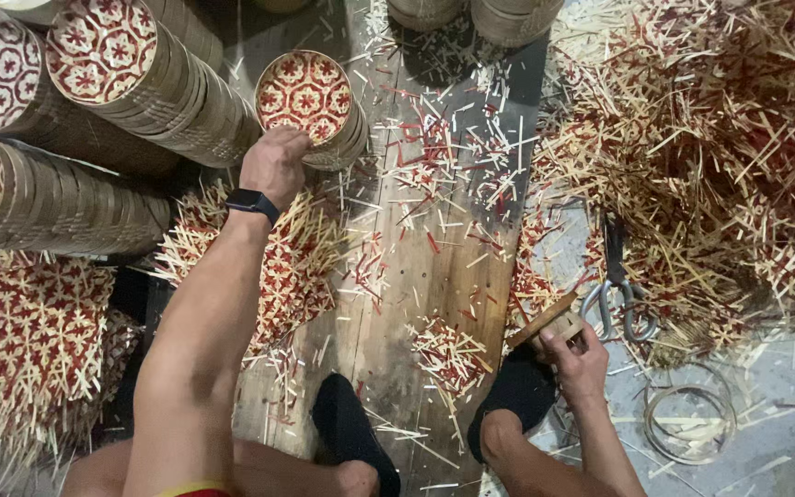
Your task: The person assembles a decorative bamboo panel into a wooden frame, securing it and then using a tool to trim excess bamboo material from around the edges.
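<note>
My left hand (pixel 275 164) reaches forward and grips the near rim of a short stack of round woven lids (pixel 310 97) with a red and cream star pattern. A black watch (pixel 252 202) is on that wrist. My right hand (pixel 575 362) is low at the right, closed on a small wooden block-like tool (pixel 549 322). Grey-handled scissors (pixel 615 281) lie just beyond that hand. A flat woven red and cream mat (pixel 292 262) with untrimmed strip ends lies under my left forearm.
Tall stacks of patterned round lids (pixel 131 78) lean at the upper left. More untrimmed woven mats (pixel 29 345) lie at the left. A heap of cut bamboo strips (pixel 701 147) fills the right. Trimmings litter the wooden board (pixel 416 267). Bamboo rings (pixel 690 421) lie at the lower right.
</note>
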